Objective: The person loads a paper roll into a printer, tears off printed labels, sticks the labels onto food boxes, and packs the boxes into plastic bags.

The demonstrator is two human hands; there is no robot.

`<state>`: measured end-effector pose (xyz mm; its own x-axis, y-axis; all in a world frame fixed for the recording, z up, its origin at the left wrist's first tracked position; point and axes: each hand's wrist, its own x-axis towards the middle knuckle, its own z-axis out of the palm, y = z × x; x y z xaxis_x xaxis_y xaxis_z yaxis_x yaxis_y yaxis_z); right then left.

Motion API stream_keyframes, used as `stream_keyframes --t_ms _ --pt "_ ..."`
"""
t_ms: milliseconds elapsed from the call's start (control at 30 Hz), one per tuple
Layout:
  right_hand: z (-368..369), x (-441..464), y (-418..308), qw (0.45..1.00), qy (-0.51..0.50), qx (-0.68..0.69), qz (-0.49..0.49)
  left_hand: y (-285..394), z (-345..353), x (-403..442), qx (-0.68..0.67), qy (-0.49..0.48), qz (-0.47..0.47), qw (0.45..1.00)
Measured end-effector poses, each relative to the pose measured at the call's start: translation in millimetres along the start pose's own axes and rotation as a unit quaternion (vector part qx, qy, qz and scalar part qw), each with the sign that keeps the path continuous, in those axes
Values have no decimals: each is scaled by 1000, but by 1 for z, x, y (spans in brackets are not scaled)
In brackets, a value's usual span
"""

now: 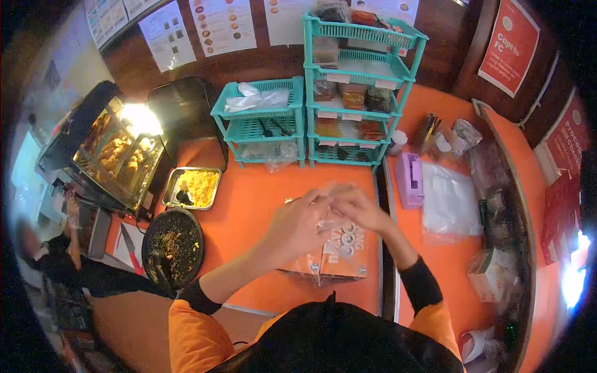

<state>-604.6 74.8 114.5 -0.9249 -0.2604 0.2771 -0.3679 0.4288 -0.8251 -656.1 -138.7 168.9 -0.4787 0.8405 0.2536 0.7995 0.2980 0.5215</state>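
Note:
Both of my hands are raised close together over an orange printed package [342,264] in clear plastic on the orange counter. My left hand [298,221] has its fingers bent towards the other hand, at the top of the clear plastic. Beside it, my right hand [356,205] has its fingers curled at the same spot. Clear plastic [324,224] shows between and under the hands. The fingertips are blurred, and what exactly they pinch is too small to make out.
Teal shelves [357,78] stand behind the counter. On the left are a metal tray of yellow food [199,188], a black pan [172,245], a knife [129,242] and a lit food case [112,149]. Right: a purple dispenser [409,180], plastic bags [451,202]. Another person [74,248] is far left.

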Motion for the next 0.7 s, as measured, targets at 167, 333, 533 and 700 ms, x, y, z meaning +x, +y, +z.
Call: stream_keyframes --t_ms 167,333,533,700 --pt "68 -39 -39 963 253 50 74 -87 66 20 -205 102 134 964" --pt "126 -61 -60 943 305 -61 120 -111 96 20 -389 -77 -18 918" --pt "149 -63 -41 923 309 -171 154 -95 92 16 -328 -26 88 940" --pt "137 -53 -24 889 309 -312 132 -71 89 -7 -358 19 -2 933"
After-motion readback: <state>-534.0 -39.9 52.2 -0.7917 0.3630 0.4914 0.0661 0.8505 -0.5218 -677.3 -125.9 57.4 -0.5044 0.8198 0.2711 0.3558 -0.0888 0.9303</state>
